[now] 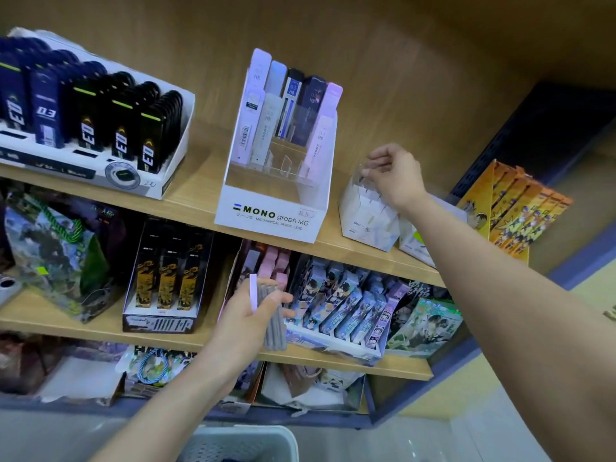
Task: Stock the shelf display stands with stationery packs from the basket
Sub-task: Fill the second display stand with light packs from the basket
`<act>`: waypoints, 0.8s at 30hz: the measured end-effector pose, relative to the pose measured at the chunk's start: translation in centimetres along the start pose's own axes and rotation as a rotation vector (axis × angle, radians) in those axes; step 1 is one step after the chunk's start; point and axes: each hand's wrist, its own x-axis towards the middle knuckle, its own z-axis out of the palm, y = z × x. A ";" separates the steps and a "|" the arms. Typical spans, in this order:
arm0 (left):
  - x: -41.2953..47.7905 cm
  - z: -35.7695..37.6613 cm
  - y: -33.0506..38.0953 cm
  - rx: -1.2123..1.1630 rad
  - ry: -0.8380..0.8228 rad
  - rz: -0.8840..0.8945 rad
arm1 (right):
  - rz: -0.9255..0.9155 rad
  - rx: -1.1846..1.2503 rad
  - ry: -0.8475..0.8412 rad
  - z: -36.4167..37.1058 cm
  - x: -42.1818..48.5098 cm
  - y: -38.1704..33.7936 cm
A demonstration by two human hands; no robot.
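The person stands close to the shelving with the left hand (pixel 246 316) low, in front of the middle shelf, fingers and thumb curled round a bundle of slim grey lead packs (pixel 275 316) with one lilac pack standing proud at the back of it. The right hand (pixel 396 176) is up at the small white display stand (pixel 366 213), which sits toward the right end of the upper shelf (pixel 196 191), close to its front edge. Its thumb and fingertips (pixel 373 165) are drawn together over the stand's clear top, but whether they pinch a pack or the stand's own clear insert I cannot tell. The MONO graph MG stand (pixel 271 216) beside it, right at the front edge, has empty front slots; the white basket (pixel 246 441) waits on the floor below. The worry from here is that little stand — it looks light, and a downward or sideways press from the right hand could tip it or nudge it over the front edge. The bundle is the other weak spot — held one-handed and unevenly, the packs may fan out and slip, landing among the boxed displays on the middle shelf rather than in the basket.
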 end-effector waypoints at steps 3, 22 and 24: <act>0.2 0.1 0.0 -0.007 0.005 0.011 | -0.022 0.030 -0.042 0.1 0.0 -0.4; 0.0 -0.9 -0.2 -0.415 0.003 -0.155 | -0.153 0.130 -0.122 0.5 -16.7 -5.1; -0.2 -0.8 -0.2 -0.423 0.017 -0.150 | -0.063 0.149 -0.323 2.1 -19.0 -4.9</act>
